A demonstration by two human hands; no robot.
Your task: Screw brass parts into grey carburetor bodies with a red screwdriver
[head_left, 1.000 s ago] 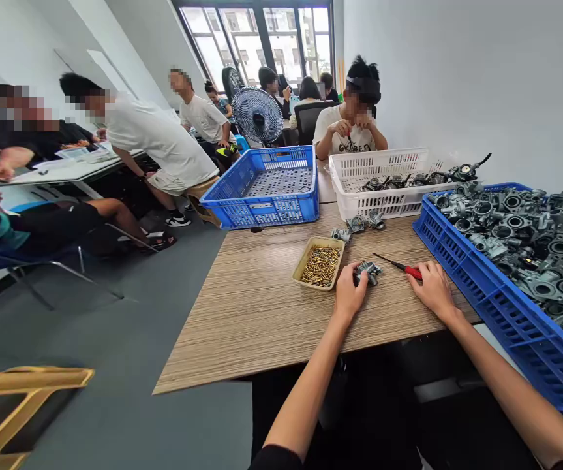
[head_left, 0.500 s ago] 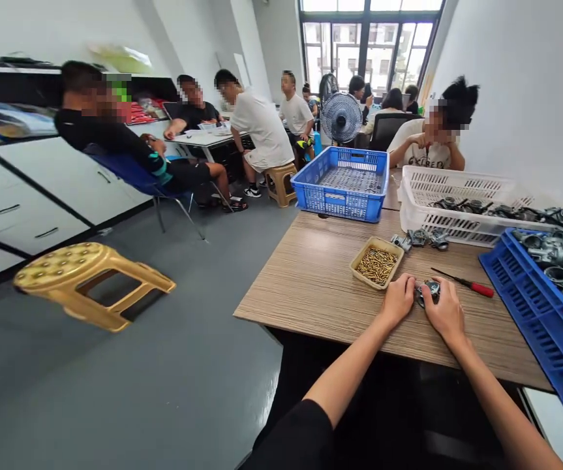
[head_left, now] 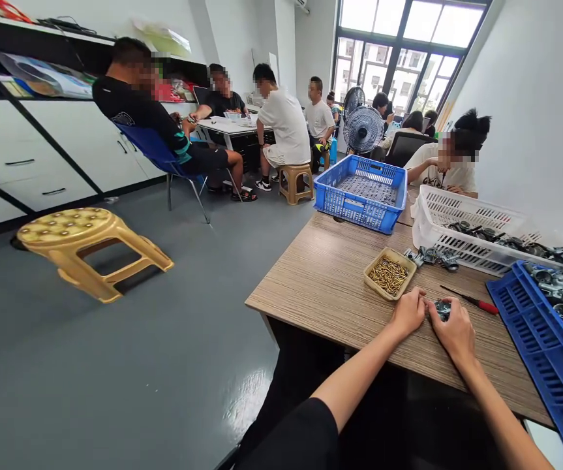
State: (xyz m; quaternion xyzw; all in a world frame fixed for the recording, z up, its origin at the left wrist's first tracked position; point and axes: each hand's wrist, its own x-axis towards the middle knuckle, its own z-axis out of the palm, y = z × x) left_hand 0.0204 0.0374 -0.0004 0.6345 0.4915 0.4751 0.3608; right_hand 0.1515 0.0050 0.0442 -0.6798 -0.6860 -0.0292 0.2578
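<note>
My right hand (head_left: 457,331) is closed around a small metal carburetor (head_left: 441,309) on the wooden table, its fingers covering much of the part. Just left of it is my left hand (head_left: 408,312), its fingers curled together with the tips close to the carburetor. Whatever those fingers pinch, if anything, is hidden. Beyond my left hand stands a shallow tray (head_left: 366,282) of small brass pieces (head_left: 387,275). A screwdriver (head_left: 484,305) with a red handle lies past my right hand.
A blue crate (head_left: 359,212) and a white basket (head_left: 462,238) stand at the table's back. Several metal carburetors (head_left: 562,287) fill a blue crate (head_left: 530,333) on the right. More metal parts (head_left: 435,258) lie behind the tray. A co-worker (head_left: 438,166) sits across; a stool (head_left: 70,228) stands left.
The head view has shifted, so the scene sits further right and the table slightly lower. My left fingertips have drawn a little away from the carburetor; my right hand stays on it.
</note>
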